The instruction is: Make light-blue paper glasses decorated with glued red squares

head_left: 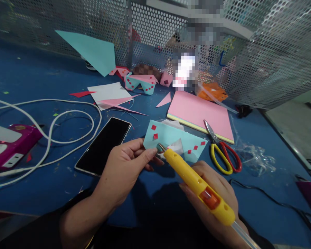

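Matt turquoise paper (168, 133) and a smooth yellow plastic glue gun (186, 169) with a metal tip (162, 147) contrast with a phone's glossy black screen (103, 147), shiny metal scissor blades (211, 132), crinkled clear plastic (259, 159) and a smooth blue tabletop (54, 193); the perforated panels (155, 24) behind, partly blurred, look like metal.

A blue tabletop (28, 76) carries a looped white cable (50, 136) and magenta plastic socket block (24, 147) at left, a black rectangular phone (103, 147) left of centre, a white paper sheet (109, 91) farther back, a pink-topped paper stack (197, 107) far right of centre, and crumpled clear plastic (260, 159) at right.
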`<control>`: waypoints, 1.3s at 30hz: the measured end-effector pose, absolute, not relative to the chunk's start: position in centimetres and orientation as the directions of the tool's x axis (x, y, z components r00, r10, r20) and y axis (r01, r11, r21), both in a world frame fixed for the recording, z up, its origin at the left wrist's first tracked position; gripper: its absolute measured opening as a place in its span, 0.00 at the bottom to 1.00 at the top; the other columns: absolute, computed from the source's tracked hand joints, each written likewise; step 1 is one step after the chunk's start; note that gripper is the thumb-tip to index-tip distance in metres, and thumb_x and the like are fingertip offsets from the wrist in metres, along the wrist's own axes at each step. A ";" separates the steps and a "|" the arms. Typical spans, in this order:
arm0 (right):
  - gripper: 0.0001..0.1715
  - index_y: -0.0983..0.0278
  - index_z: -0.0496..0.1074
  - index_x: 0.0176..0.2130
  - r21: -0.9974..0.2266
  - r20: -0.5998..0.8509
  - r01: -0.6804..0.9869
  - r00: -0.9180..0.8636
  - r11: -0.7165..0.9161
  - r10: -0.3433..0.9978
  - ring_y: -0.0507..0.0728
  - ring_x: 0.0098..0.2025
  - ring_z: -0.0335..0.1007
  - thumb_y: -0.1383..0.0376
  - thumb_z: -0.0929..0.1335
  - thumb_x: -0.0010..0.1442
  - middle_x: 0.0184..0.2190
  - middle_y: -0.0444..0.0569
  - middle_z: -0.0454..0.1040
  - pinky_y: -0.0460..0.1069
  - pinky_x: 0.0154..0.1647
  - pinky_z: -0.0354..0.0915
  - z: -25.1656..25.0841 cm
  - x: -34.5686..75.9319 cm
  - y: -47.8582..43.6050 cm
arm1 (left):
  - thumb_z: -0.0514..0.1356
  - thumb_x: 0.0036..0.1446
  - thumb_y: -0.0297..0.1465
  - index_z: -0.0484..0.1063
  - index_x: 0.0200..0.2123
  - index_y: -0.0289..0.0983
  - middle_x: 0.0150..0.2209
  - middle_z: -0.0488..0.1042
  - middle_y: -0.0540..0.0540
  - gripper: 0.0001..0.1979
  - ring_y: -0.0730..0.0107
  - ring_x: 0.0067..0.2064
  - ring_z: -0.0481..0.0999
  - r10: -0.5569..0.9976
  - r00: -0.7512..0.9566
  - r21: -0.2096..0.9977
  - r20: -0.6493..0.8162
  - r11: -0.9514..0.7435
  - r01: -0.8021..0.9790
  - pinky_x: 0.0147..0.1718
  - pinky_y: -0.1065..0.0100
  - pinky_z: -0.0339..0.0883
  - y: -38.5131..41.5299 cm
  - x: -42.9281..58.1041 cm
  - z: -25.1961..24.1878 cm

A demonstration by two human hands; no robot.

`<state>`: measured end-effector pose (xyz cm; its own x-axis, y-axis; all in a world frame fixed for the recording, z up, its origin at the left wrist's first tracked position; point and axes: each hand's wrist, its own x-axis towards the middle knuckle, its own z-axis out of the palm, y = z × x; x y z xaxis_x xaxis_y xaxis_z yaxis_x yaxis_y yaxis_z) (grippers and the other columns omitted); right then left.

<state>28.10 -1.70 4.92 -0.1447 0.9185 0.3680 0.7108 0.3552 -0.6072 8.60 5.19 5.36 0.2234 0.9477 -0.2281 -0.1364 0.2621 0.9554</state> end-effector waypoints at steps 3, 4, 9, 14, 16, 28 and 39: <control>0.10 0.60 0.67 0.32 -0.600 0.394 0.708 -0.143 0.372 0.908 0.48 0.23 0.65 0.62 0.69 0.65 0.24 0.39 0.68 0.45 0.23 0.62 5.0 28.0 -1.6 | 0.67 0.57 0.32 0.81 0.33 0.39 0.27 0.80 0.50 0.03 0.74 0.30 0.78 0.947 0.220 0.954 -0.233 0.266 -0.136 0.26 0.78 0.68 5.1 8.6 5.4; 0.10 0.60 0.67 0.32 -0.599 0.400 0.707 -0.144 0.377 0.905 0.48 0.23 0.64 0.62 0.68 0.65 0.24 0.38 0.67 0.45 0.23 0.62 5.0 28.0 -1.6 | 0.67 0.57 0.32 0.81 0.33 0.39 0.27 0.80 0.50 0.04 0.74 0.30 0.78 0.947 0.220 0.954 -0.234 0.267 -0.136 0.26 0.77 0.68 5.1 8.6 5.4; 0.10 0.60 0.67 0.32 -0.604 0.379 0.710 -0.143 0.361 0.914 0.48 0.23 0.64 0.62 0.69 0.65 0.24 0.39 0.68 0.44 0.23 0.62 5.0 28.0 -1.7 | 0.67 0.57 0.33 0.81 0.34 0.39 0.28 0.80 0.50 0.04 0.74 0.30 0.78 0.944 0.226 0.950 -0.240 0.276 -0.144 0.26 0.78 0.68 5.2 8.6 5.4; 0.10 0.60 0.67 0.31 -0.602 0.378 0.712 -0.144 0.361 0.915 0.48 0.22 0.64 0.62 0.69 0.65 0.24 0.38 0.67 0.44 0.22 0.61 5.1 28.1 -1.8 | 0.67 0.57 0.33 0.81 0.34 0.39 0.28 0.81 0.51 0.04 0.75 0.29 0.78 0.948 0.224 0.954 -0.227 0.263 -0.147 0.26 0.79 0.68 5.2 8.7 5.2; 0.10 0.60 0.67 0.31 -0.603 0.376 0.712 -0.143 0.359 0.915 0.48 0.22 0.64 0.62 0.69 0.65 0.24 0.38 0.67 0.44 0.22 0.62 5.1 28.2 -1.8 | 0.67 0.57 0.33 0.82 0.34 0.39 0.28 0.81 0.51 0.04 0.75 0.29 0.78 0.949 0.221 0.955 -0.225 0.260 -0.144 0.26 0.79 0.68 5.1 8.7 5.2; 0.05 0.59 0.68 0.35 -0.602 0.380 0.712 -0.144 0.362 0.914 0.50 0.26 0.68 0.65 0.69 0.64 0.28 0.41 0.71 0.46 0.25 0.66 5.2 28.1 -1.8 | 0.66 0.56 0.31 0.82 0.34 0.40 0.27 0.81 0.50 0.03 0.75 0.28 0.78 0.952 0.215 0.957 -0.218 0.251 -0.143 0.25 0.80 0.68 5.2 8.7 5.3; 0.07 0.60 0.67 0.34 -0.590 0.366 0.720 -0.165 0.365 0.916 0.50 0.25 0.66 0.62 0.68 0.65 0.27 0.40 0.69 0.46 0.24 0.63 5.3 28.1 -1.7 | 0.66 0.58 0.32 0.81 0.33 0.41 0.26 0.81 0.52 0.03 0.77 0.28 0.78 0.970 0.169 0.978 -0.173 0.189 -0.084 0.25 0.81 0.69 5.2 8.6 4.9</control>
